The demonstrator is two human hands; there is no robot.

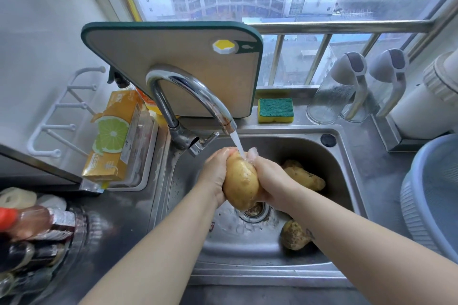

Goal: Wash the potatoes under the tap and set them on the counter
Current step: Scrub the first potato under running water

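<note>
i have the big potato (pixel 240 181) over the sink (pixel 347 156) drain, its top end in the stream from the tap (pixel 198 91). my left hand (pixel 216 173) and right hand (pixel 270 181) curl round its sides. it looks heavy, hard and slick when wet, so i'd grip the thick middle. two muddy potatoes (pixel 304 176) wait in the basin.
</note>
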